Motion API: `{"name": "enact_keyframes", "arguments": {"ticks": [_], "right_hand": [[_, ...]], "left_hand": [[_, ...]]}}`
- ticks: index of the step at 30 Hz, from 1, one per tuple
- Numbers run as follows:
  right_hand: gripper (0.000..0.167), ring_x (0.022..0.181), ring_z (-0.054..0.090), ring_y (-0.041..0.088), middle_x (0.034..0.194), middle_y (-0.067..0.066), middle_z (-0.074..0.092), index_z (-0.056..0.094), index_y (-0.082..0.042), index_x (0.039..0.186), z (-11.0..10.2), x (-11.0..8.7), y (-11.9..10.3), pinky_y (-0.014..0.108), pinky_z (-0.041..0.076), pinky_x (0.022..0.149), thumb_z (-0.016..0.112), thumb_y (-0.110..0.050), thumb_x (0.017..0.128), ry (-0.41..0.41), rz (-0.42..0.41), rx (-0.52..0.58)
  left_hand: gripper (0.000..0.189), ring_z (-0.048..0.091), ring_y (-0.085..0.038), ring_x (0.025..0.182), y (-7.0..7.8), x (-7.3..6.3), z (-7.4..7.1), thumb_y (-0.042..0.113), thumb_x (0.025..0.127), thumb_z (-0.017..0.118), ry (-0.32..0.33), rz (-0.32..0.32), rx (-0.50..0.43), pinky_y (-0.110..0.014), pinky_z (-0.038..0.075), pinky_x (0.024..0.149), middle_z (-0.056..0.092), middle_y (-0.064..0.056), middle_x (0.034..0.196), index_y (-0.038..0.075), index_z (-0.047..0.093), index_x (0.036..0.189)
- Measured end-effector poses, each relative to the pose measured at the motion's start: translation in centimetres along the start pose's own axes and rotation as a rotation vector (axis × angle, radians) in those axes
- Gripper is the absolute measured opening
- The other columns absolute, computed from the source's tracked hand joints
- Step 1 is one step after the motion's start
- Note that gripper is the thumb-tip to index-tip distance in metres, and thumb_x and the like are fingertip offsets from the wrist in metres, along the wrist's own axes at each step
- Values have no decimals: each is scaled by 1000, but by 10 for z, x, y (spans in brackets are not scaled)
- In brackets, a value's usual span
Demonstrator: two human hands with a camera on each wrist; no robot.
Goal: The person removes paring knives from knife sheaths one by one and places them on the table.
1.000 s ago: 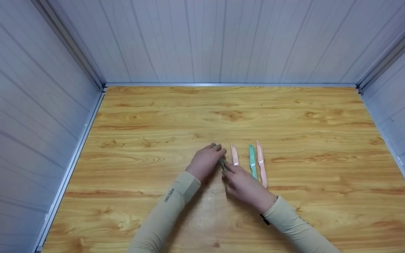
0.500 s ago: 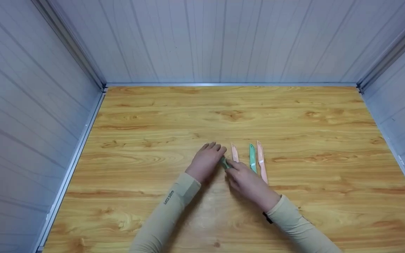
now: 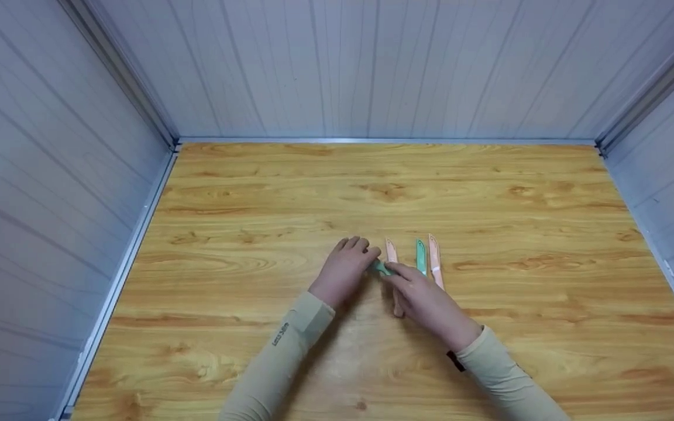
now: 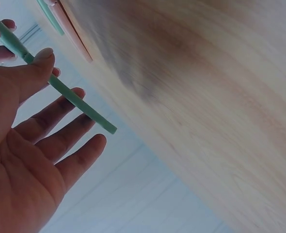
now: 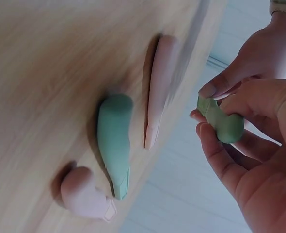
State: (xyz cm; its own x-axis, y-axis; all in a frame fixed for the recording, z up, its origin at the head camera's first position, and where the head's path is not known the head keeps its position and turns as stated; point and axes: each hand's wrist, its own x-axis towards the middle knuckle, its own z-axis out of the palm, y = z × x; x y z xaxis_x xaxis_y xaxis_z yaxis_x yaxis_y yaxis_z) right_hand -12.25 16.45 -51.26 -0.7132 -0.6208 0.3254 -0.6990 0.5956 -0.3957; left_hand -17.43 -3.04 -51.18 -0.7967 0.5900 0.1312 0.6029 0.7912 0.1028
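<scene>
We pinch the slim green plastic knife [image 3: 381, 268] between both hands [image 3: 346, 272] [image 3: 425, 298], three sheathed plastic knives [image 3: 421, 257] already lined up on the wooden table [image 3: 489, 193].

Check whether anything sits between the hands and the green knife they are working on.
Nothing does. Both the left hand and right hand already hold the green knife directly, above the table beside the pink knife.

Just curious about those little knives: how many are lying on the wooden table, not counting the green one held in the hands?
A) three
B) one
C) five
A: two pink knives and one green knife lie on the table, while both hands hold another green knife.
</scene>
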Motion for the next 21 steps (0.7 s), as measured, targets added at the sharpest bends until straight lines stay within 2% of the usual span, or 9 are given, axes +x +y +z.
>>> {"name": "enact_keyframes", "arguments": {"ticks": [5,6,9,12,13,16,21], "right_hand": [[52,122,48,36,130,23,50,57,2,125,-4,-3,3,47,41,99,70,15,76,1,1,57],[53,123,47,36,131,22,49,55,4,127,-5,-4,4,47,40,100,68,16,77,-4,23,110],[51,123,47,36,132,22,49,53,3,130,-7,-6,5,47,40,100,61,18,82,-5,55,138],[54,119,52,35,132,20,51,54,0,131,-10,-7,5,44,44,96,52,23,82,-2,73,83],[58,117,53,35,132,20,52,56,-2,130,-12,-8,6,44,46,95,53,25,79,2,59,27],[67,117,53,34,131,18,52,56,-1,130,-15,-9,6,44,46,94,54,30,72,5,55,-14],[60,116,53,31,129,15,54,59,-4,127,-20,-11,7,43,46,94,58,26,75,36,29,-64]], "left_hand": [[18,55,-23,105,2,0,0,8,92,63,28,13,-8,-40,41,100,59,-4,102,16,60,108],[17,56,-23,104,3,-1,0,8,92,63,26,12,-9,-39,42,100,59,-4,101,15,60,108],[15,57,-23,102,5,-2,0,13,94,61,17,3,-14,-37,44,96,59,-4,100,15,60,108],[13,59,-23,98,8,-3,-1,16,95,58,11,-8,-20,-35,49,88,58,-5,98,15,60,108],[13,59,-23,97,9,-4,-2,16,95,58,15,-10,-23,-35,50,85,58,-5,97,15,60,108],[14,60,-22,94,12,-5,-4,16,96,58,22,-14,-24,-34,52,79,58,-5,96,16,60,109],[16,60,-19,86,19,-7,-7,19,93,62,50,-32,-7,-32,54,72,58,-3,92,18,61,109]]}}
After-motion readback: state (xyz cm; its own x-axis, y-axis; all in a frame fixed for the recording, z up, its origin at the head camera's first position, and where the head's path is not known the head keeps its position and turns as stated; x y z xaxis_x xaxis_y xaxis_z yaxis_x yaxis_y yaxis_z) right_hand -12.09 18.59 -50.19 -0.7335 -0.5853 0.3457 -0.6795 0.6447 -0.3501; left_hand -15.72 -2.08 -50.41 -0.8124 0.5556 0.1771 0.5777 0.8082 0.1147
